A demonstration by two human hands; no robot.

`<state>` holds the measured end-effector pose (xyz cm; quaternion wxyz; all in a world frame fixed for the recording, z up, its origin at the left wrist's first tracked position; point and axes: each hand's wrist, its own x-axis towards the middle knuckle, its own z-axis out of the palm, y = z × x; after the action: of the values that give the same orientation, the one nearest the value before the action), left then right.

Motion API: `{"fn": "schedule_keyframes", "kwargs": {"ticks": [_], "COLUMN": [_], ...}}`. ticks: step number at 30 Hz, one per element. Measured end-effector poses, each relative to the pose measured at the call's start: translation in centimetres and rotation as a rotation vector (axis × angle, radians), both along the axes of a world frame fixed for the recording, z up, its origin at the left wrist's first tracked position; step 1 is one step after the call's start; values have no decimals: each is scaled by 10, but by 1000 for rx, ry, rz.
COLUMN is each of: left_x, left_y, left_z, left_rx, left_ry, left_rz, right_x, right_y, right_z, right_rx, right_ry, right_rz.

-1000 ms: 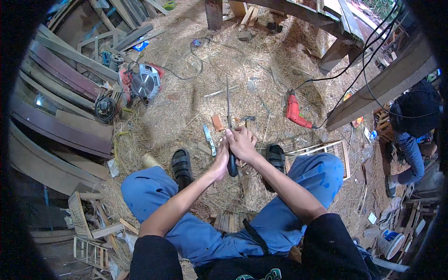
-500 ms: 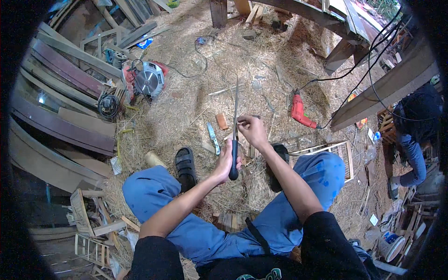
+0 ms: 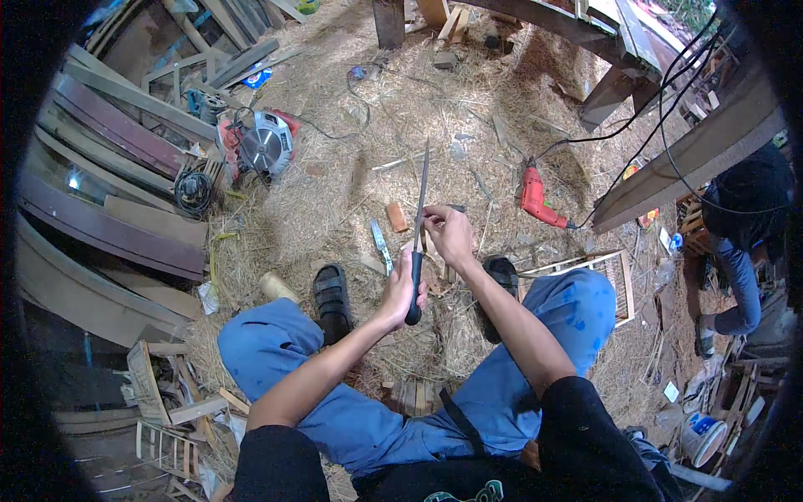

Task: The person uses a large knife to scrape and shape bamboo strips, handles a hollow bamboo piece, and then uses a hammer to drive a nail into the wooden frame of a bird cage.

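My left hand (image 3: 403,289) is closed round the black handle (image 3: 415,293) of a long, narrow-bladed tool (image 3: 424,174), which points away from me. My right hand (image 3: 445,230) has its fingers pinched against the blade just above the handle; whether they also hold something small is unclear. An orange block (image 3: 396,216) lies on the straw-covered ground left of the blade, with a slim light blue and silver tool (image 3: 381,244) nearer my left hand. A dark tool (image 3: 457,207) lies partly hidden behind my right hand.
A circular saw (image 3: 266,142) and coiled cable (image 3: 193,192) sit left, beside stacked boards (image 3: 117,243). A red drill (image 3: 538,197) lies right, below hanging wires and a timber beam (image 3: 686,167). Another person (image 3: 736,209) crouches at far right. A wooden frame (image 3: 623,284) lies beside my right knee.
My hands have separated along the tool: the left slid down its handle, the right moved up to the blade. The tool shifted slightly right as the view moved.
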<state>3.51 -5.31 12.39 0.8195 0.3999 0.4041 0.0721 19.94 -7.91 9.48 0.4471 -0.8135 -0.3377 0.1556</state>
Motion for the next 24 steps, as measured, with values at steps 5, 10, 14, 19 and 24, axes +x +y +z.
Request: {"fn": "schedule_keyframes", "kwargs": {"ticks": [5, 10, 14, 19, 24], "left_x": [-2, -5, -5, -7, -4], "left_y": [3, 2, -2, 0, -1], "left_z": [-3, -4, -1, -4, 3], "left_rx": [31, 87, 149, 214, 200], "left_ry": [26, 12, 1, 11, 49], "left_rz": [-8, -20, -33, -75, -83], "right_x": [0, -2, -2, -5, -3], "right_y": [2, 4, 2, 5, 4], "right_z": [-5, -2, 5, 10, 5], "right_rx": [3, -10, -29, -83, -90], "right_ry": [-37, -24, -10, -5, -46], "right_rz": [1, -17, -45, -54, -51]}}
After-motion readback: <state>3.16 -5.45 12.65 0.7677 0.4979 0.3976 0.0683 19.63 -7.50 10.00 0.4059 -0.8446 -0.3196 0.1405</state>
